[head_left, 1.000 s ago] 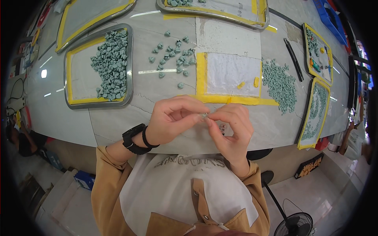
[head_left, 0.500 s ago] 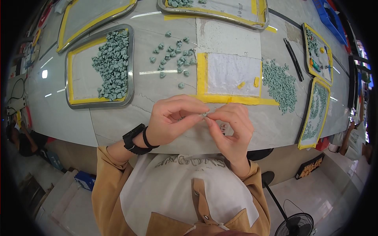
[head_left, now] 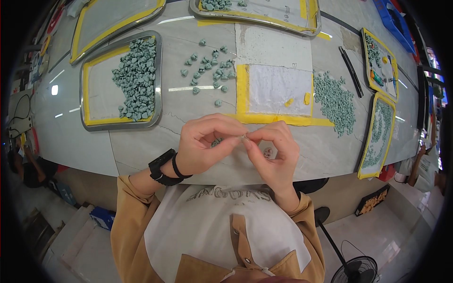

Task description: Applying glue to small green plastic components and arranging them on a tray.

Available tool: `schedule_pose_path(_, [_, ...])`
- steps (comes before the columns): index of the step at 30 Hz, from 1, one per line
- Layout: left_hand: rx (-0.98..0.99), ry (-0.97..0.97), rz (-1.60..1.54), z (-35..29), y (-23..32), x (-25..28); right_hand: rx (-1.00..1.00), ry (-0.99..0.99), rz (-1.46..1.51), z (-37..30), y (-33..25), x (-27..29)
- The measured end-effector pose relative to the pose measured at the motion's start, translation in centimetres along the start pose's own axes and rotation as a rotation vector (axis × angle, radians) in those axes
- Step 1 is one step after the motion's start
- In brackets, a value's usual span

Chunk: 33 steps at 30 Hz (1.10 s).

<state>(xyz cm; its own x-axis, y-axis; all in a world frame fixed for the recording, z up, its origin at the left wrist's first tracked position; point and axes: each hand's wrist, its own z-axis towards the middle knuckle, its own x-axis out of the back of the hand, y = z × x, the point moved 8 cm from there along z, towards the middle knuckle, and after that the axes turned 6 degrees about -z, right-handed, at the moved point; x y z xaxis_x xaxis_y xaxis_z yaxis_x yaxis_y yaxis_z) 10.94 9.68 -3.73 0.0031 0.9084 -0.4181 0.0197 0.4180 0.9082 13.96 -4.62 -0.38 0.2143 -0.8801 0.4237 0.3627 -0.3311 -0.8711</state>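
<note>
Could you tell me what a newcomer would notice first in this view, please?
Both hands meet at the table's near edge, the left hand and right hand pinching one tiny piece between their fingertips. To the left, a yellow-taped metal tray holds a heap of grey-green pieces.

Yellow-taped metal tray (head_left: 86,101) of grey-green stones (head_left: 134,78); black pens (head_left: 351,71); floor fan (head_left: 357,270)

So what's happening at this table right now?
A person at a pale table pinches a tiny pale piece between the fingertips of the left hand and right hand; what it is cannot be told. Ahead lie a metal tray of grey-green bits, scattered loose bits, and a white mat edged in yellow tape.
</note>
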Motion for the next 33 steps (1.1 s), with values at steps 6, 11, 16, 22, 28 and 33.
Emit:
schedule_pose_path(6, [-0.080, -0.097, 0.180, -0.3, 0.3, 0.0, 0.009, -0.009, -0.049, -0.2, -0.1, 0.0])
schedule_pose_path(11, [-0.083, -0.063, 0.215, -0.5, 0.0, 0.2, 0.029, 0.023, -0.079, -0.4, -0.1, -0.3])
schedule_pose_path(16, [-0.144, -0.167, 0.341, 0.2, 0.6, 0.0, 0.104, 0.042, -0.043, -0.6, -0.2, 1.4])
schedule_pose_path(22, [-0.072, 0.129, 0.275, 3.4, 0.9, 3.4, 0.841, 0.673, 0.381, -4.7, -10.4, 16.2])
schedule_pose_path(28, [-0.173, 0.126, 0.628, 2.9, 2.7, 3.7, 1.358, 0.631, 0.788, -5.1, -15.9, 16.3])
schedule_pose_path(33, [-0.156, -0.128, 0.701, 1.6, 2.9, 0.9, 1.056, 0.668, 0.220, -4.7, -16.3, 15.5])
